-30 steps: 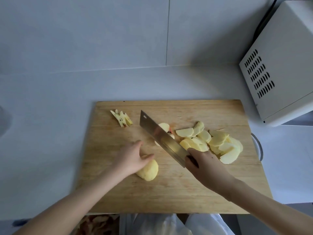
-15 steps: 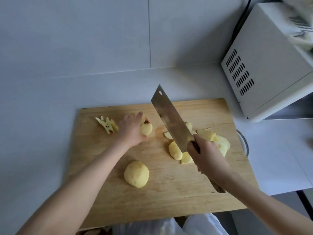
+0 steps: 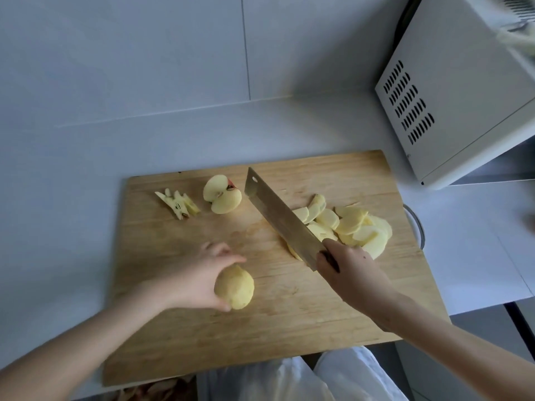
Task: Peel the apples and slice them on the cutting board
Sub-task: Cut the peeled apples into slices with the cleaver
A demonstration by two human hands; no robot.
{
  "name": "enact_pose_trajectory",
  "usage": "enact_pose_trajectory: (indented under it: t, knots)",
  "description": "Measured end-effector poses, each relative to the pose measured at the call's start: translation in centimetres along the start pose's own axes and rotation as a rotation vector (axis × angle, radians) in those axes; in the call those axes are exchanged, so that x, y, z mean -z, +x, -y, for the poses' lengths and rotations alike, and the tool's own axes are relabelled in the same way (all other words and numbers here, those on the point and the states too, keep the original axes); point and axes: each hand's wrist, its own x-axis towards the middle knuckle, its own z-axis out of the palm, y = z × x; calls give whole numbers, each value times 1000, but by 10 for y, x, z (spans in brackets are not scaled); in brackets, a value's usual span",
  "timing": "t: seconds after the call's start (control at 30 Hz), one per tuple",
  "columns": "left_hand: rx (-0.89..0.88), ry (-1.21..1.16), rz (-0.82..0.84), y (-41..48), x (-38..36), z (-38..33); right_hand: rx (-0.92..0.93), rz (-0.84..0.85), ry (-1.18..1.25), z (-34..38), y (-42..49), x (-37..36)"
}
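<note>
A wooden cutting board [image 3: 289, 328] lies on the white counter. My left hand [image 3: 199, 279] grips a peeled apple half [image 3: 236, 287], dome up, near the board's middle left. My right hand [image 3: 350, 273] holds the handle of a cleaver [image 3: 280, 218], whose blade slants up and left above the board. A pile of apple slices [image 3: 350, 224] lies to the blade's right. A cut apple half [image 3: 221, 195] with its core showing sits at the back, beside a few core scraps [image 3: 178, 202].
A white microwave [image 3: 463, 91] stands at the back right, close to the board's corner. A round metal rim [image 3: 417, 227] shows just past the board's right edge. White plastic bags [image 3: 289, 377] hang below the front edge. The tiled wall rises behind.
My left hand left the cored half at the back of the board and came down onto the peeled half. The cleaver has lowered and swung a little right.
</note>
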Motion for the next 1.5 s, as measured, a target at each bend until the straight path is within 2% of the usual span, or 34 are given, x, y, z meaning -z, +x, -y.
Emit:
enact_pose_trajectory:
  t: [0.1, 0.17, 0.23, 0.33, 0.4, 0.57, 0.73, 0.87, 0.93, 1.0, 1.23, 1.3, 1.37, 1.5]
  knots:
    - [-25, 255, 4, 2, -21, -1, 40, 28, -51, -2, -5, -6]
    - [-55, 294, -27, 5, -26, 1, 78, 39, -86, -1, -8, -9]
    - [-40, 247, -59, 10, -27, 0, 98, 52, -95, -1, -9, -11]
    - [61, 74, -233, 23, -25, -7, 80, 64, -95, -1, -11, -13]
    - [101, 65, -341, 38, -25, -16, 40, 55, -95, 0, -12, -13]
    - [206, 56, -474, 61, -36, -39, -15, 51, -149, 3, -13, -9]
    - [117, 161, -523, 58, -42, -43, 15, 68, -220, 7, -18, -11]
    - [-185, 128, -680, 47, -40, -35, 27, 64, -274, 8, -24, -12]
    - [-300, 188, -630, 46, -41, -27, 15, 69, -297, 10, -27, -15]
    - [-337, 222, -592, 48, -40, -21, 10, 75, -313, 11, -29, -16]
    - [-429, 221, -652, 50, -35, -21, 57, 62, -283, 11, -28, -21]
    - [-428, 204, -642, 49, -36, -21, 78, 48, -346, 6, -24, -28]
    - [-399, 199, -620, 47, -37, -20, 39, 113, -304, 3, -17, -36]
    - [-335, 135, -610, 45, -46, -16, 21, 91, -227, -2, -5, -53]
